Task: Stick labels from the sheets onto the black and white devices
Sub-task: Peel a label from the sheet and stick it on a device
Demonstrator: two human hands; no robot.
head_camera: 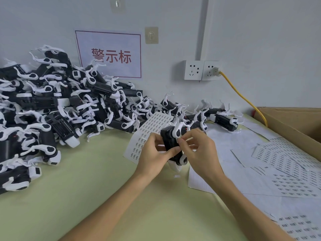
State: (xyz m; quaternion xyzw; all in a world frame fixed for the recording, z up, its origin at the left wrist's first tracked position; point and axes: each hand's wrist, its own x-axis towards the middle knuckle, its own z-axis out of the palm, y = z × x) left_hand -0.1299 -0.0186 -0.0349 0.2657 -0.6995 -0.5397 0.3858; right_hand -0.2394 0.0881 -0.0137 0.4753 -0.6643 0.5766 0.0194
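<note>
Green table (86, 188) — piled devices (52, 105), label sheets (284, 185)

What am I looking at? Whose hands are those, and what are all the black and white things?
There is no machine here, just a person working. The one picture comes from a camera worn on their head, looking down at their hands. The left hand holds one black and white device. The right hand pinches what looks like a small white label against it. A big pile of the same devices lies on the green table. A label sheet lies behind the hands. More sheets lie to the right, beside a cardboard box.
</note>
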